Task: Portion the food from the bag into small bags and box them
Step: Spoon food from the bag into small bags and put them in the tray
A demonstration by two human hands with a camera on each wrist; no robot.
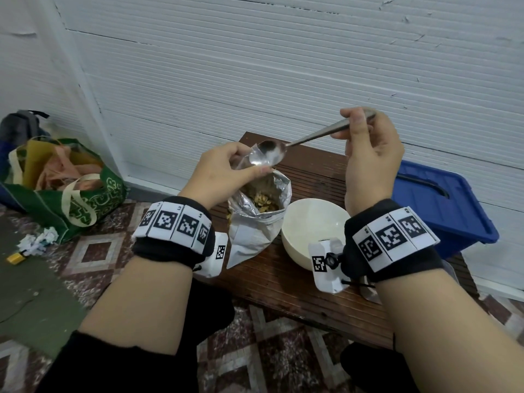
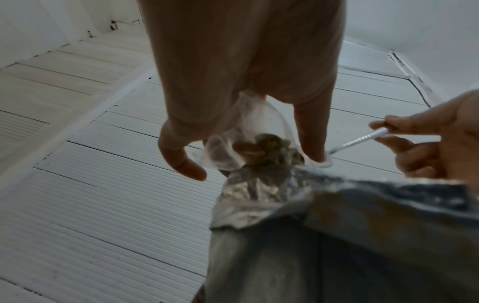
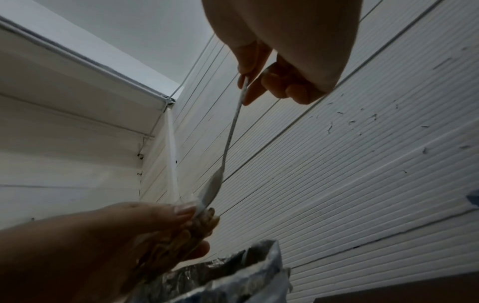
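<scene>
A silver foil food bag (image 1: 256, 219) stands open on the wooden table (image 1: 286, 282), with brownish pieces inside. Just above its mouth my left hand (image 1: 224, 171) holds a small clear bag (image 2: 249, 139) that has some of the food in it. My right hand (image 1: 368, 154) pinches the handle of a metal spoon (image 1: 268, 157). The spoon's bowl looks empty and lies at the small bag's mouth (image 3: 211, 190). The foil bag's crumpled rim (image 2: 259, 194) shows below my left fingers.
A white empty bowl (image 1: 312, 225) stands right of the foil bag. A blue plastic box (image 1: 442, 205) sits on the floor at the right. A green tote bag (image 1: 62, 194) and crumpled paper (image 1: 38, 241) lie on the patterned floor at the left. White panel wall behind.
</scene>
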